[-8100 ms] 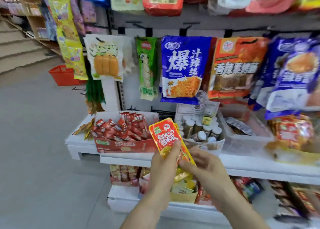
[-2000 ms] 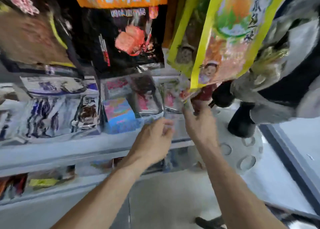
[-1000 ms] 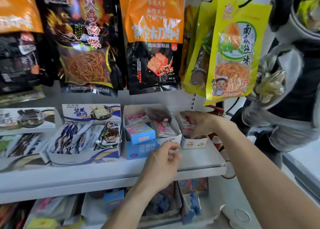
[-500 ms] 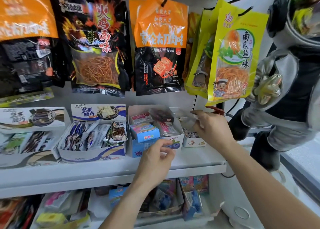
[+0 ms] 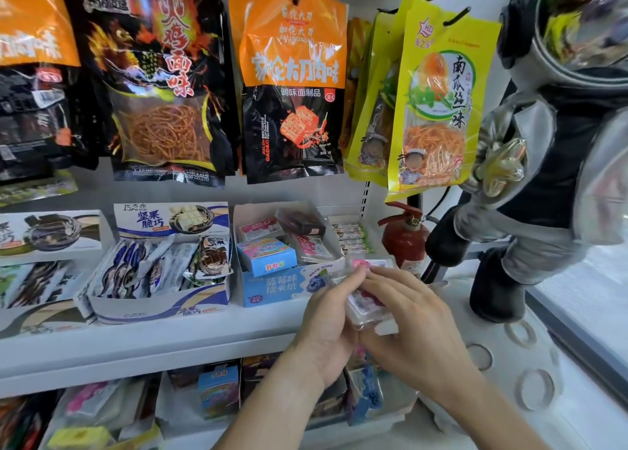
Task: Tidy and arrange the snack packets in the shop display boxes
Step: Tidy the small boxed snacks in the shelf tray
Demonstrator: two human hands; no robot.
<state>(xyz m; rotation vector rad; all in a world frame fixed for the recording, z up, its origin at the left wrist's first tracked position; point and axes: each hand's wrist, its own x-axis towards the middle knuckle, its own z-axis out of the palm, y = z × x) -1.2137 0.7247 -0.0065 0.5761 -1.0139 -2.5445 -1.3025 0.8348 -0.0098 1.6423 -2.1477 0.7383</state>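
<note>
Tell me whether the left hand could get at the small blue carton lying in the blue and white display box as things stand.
Probably not yet: the left hand and the right hand both hold a clear plastic snack packet. Otherwise the way looks free: the small blue carton lies uncovered in the open-topped blue and white display box.

I read "调味面制品" in white on the black lower half of the orange-and-black hanging snack bag (image 5: pixel 293 85), with "DADAO" running vertically near its left edge. To its right, the yellow hanging bag with a clear window (image 5: pixel 438 109) carries "南瓜丝味" in dark red down its right side. Left of the orange-and-black bag, the black flame-printed bag of noodle sticks (image 5: pixel 163 89) shows large red characters, "火鸡面味". Below it, the white-and-blue cardboard display box (image 5: pixel 170 218) reads "坚果脆巧" on its raised back flap. Below the orange-and-black bag, the light blue display box (image 5: pixel 277 288) reads "蓝莓味糯米纸" on its front. Other print is too blurred for me.
</note>
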